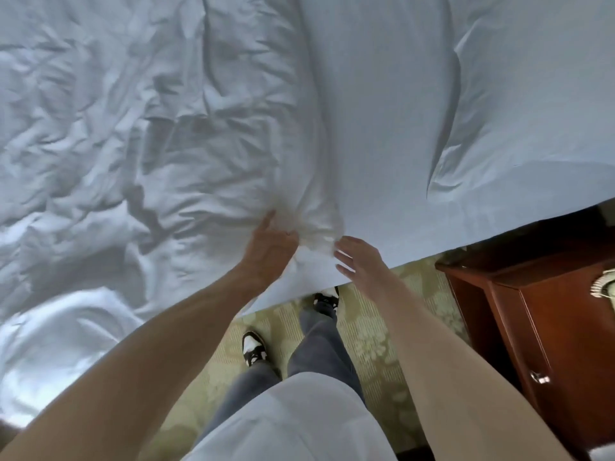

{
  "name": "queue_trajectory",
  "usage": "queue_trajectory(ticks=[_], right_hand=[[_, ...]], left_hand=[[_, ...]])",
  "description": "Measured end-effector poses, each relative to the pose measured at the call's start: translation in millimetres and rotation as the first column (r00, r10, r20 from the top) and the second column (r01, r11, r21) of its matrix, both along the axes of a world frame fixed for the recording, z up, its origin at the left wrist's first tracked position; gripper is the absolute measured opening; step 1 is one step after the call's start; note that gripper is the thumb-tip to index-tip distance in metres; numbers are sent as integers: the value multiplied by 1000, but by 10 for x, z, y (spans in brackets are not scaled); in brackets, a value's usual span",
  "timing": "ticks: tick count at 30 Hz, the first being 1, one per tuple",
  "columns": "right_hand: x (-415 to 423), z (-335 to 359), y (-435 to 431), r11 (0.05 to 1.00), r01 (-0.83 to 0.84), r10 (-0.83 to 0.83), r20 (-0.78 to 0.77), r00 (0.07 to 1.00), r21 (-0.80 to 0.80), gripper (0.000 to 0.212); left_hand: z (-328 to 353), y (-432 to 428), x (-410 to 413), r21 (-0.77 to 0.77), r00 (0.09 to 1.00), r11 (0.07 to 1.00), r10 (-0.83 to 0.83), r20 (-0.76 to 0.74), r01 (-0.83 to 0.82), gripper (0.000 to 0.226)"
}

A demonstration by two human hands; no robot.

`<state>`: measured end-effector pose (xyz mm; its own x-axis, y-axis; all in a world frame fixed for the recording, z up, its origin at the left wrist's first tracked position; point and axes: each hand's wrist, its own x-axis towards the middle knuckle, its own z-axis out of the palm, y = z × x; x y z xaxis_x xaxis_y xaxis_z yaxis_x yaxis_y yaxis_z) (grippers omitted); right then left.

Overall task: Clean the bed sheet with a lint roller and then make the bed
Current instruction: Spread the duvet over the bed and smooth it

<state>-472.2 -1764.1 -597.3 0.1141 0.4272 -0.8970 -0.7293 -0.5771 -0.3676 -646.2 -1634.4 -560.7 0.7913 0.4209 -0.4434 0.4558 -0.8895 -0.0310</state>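
Fingers of the left hand (268, 252) are curled round a bunch of crumpled white bed sheet (149, 128). Those of the right hand (362, 261) are held straight just beside it.

Wooden nightstand (549, 327) hems the right — carpet (366, 341) open.

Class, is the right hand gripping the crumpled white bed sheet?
No: the right hand lies open, fingers straight, at the white bed sheet; only the left hand grips bunched fabric.

white shirt (299, 424) | grey jeans (316, 344) | black-and-white sneakers (253, 347)
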Motion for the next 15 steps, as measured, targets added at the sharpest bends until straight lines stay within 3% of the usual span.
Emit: queue_trajectory(ticks=[2, 5, 8, 10, 13, 15], right_hand=[[44, -26, 58, 996, 55, -53, 26, 998, -75, 35], [7, -12, 200, 997, 12, -5, 93, 996, -77, 36], [-129, 207, 558, 976, -198, 213, 231, 949, -85, 53], [-217, 432, 918, 951, -310, 297, 284, 912, 1, 73], [-356, 718, 1383, 868, -481, 400, 399, 825, 122, 97], [-516, 863, 1626, 802, -546, 402, 458, 793, 241, 93]], left_hand=[[232, 179, 71, -42, 947, 979, 206, 248, -202, 21], [660, 710, -14, -41, 759, 864, 462, 459, -501, 21], [1173, 1344, -296, 76, 740, 792, 525, 421, -606, 44], [1400, 1588, -472, 120, 716, 743, 569, 404, -658, 39], [1613, 1576, -595, 69, 618, 669, 635, 464, -740, 25], [1717, 1514, -675, 11, 538, 615, 681, 496, -788, 22]])
